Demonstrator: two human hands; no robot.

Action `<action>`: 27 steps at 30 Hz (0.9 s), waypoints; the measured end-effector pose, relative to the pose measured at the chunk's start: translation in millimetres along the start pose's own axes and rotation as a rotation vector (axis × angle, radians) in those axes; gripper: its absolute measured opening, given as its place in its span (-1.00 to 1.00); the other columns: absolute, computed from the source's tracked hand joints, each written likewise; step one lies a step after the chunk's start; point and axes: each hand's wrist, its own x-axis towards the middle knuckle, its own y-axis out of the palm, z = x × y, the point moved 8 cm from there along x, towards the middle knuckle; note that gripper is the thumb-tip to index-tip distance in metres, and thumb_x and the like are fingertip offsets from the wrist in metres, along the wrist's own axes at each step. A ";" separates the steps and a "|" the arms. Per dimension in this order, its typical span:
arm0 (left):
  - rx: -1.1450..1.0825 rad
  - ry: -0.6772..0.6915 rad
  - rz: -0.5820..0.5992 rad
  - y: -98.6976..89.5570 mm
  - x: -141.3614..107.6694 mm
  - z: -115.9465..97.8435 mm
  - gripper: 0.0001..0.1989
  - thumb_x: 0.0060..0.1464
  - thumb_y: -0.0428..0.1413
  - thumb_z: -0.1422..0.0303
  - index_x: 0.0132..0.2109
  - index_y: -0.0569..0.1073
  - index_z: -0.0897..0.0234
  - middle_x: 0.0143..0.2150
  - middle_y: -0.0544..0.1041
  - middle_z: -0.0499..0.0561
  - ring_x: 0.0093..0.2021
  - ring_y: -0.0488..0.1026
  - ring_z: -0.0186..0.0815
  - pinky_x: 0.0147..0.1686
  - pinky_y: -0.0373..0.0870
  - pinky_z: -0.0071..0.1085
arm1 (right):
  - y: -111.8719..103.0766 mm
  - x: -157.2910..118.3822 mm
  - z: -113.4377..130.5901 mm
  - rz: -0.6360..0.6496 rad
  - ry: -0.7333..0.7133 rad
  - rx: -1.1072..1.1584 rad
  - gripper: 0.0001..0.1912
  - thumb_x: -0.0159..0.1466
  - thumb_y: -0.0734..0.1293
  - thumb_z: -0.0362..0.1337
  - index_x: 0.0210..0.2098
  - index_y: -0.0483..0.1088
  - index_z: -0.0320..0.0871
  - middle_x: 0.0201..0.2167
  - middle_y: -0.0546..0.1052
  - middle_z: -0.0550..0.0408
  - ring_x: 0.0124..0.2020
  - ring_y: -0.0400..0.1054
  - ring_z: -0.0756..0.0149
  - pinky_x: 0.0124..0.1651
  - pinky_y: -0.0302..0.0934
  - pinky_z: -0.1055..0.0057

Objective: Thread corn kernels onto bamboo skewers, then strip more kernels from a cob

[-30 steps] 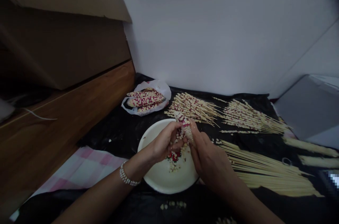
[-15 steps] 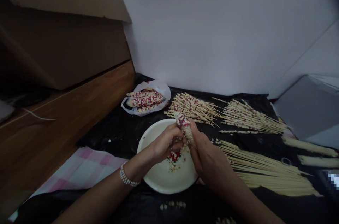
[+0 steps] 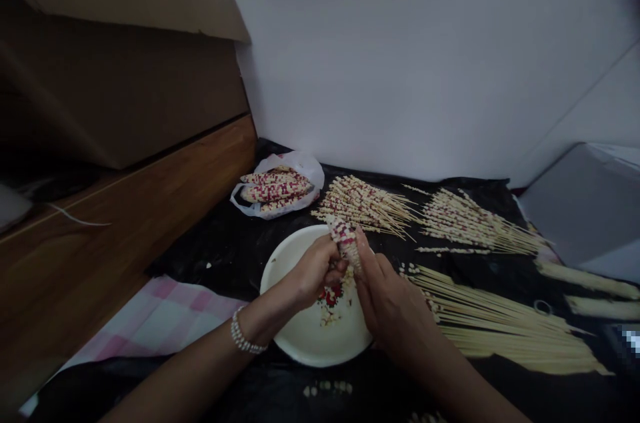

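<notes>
Over a white bowl, my left hand and my right hand both grip a corn cob with cream and dark red kernels. My left fingers wrap its lower part, and my right thumb presses along its side. The lower end of the cob is hidden by my hands. Loose kernels lie in the bowl just below my hands. A beaded bracelet circles my left wrist.
Behind the bowl, a plastic bag holds several cobs. Skewers studded with kernels lie in bundles on a black plastic sheet, with bare sticks at right. A wooden ledge, cardboard and pink checked cloth lie left.
The cob has tilted slightly and sits a little lower between my hands. My left wrist has shifted slightly right, and the view has moved a little.
</notes>
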 end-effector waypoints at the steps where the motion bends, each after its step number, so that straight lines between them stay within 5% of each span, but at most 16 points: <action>1: 0.008 0.015 -0.016 -1.6 0.6 0.2 -0.94 -0.24 -0.03 0.49 -0.56 0.20 0.28 -0.63 0.18 -0.15 -0.68 -0.03 -0.55 -0.69 -0.21 -0.54 | -0.1 0.4 -1.3 0.007 0.006 0.040 -0.27 0.31 0.06 -0.39 0.34 -0.47 -0.14 -0.22 0.40 0.01 -0.45 0.35 0.31 -0.53 0.15 0.43; 5: -0.048 -0.027 0.076 1.8 0.4 0.9 -0.98 -0.17 -0.02 0.48 -0.47 0.29 0.31 -0.58 0.27 -0.12 -0.71 -0.03 -0.57 -0.69 -0.18 -0.54 | -4.0 1.5 -8.0 -0.004 0.033 0.132 -0.28 0.33 0.05 -0.35 0.35 -0.46 -0.12 -0.18 0.40 -0.04 -0.38 0.38 0.28 -0.45 0.21 0.41; 10: -0.129 -0.117 0.134 3.0 -1.3 -0.5 -0.74 0.09 -0.13 0.25 -0.44 0.29 0.31 -0.55 0.34 -0.07 -0.73 -0.06 -0.58 -0.72 -0.17 -0.53 | -5.5 1.1 -9.5 -0.028 0.032 0.149 -0.27 0.32 0.05 -0.36 0.35 -0.48 -0.13 -0.17 0.40 -0.07 -0.30 0.39 0.23 -0.39 0.24 0.39; 16: -0.057 -0.027 0.037 1.9 -0.9 2.0 -0.87 0.00 -0.06 0.37 -0.47 0.22 0.28 -0.58 0.24 -0.14 -0.70 -0.04 -0.57 -0.70 -0.16 -0.57 | -1.0 0.2 -5.7 -0.004 0.028 0.133 -0.30 0.32 0.05 -0.36 0.35 -0.42 -0.14 -0.17 0.41 -0.08 -0.38 0.38 0.25 -0.43 0.24 0.38; 21: -0.035 0.053 0.018 0.3 -0.1 0.3 -0.91 -0.21 -0.05 0.54 -0.51 0.21 0.28 -0.64 0.16 -0.18 -0.70 -0.04 -0.55 -0.69 -0.14 -0.56 | -3.4 0.9 -5.9 -0.018 0.017 0.230 -0.32 0.33 0.04 -0.35 0.36 -0.38 -0.14 -0.12 0.42 -0.13 -0.28 0.40 0.21 -0.26 0.30 0.29; 24: -0.099 -0.034 0.098 2.5 -0.5 2.5 -0.95 -0.10 -0.04 0.46 -0.47 0.29 0.30 -0.61 0.26 -0.13 -0.71 -0.05 -0.56 -0.69 -0.10 -0.54 | -5.8 1.7 -9.0 -0.028 0.038 0.230 -0.30 0.33 0.05 -0.35 0.36 -0.41 -0.14 -0.14 0.41 -0.11 -0.24 0.39 0.19 -0.22 0.30 0.27; 27: -0.128 -0.090 0.097 1.1 -1.7 1.7 -0.77 0.05 -0.07 0.28 -0.46 0.33 0.32 -0.55 0.34 -0.07 -0.71 -0.05 -0.56 -0.70 -0.09 -0.53 | -5.8 1.8 -9.9 -0.015 0.055 0.181 -0.29 0.33 0.06 -0.35 0.35 -0.44 -0.12 -0.15 0.41 -0.08 -0.26 0.39 0.20 -0.29 0.29 0.31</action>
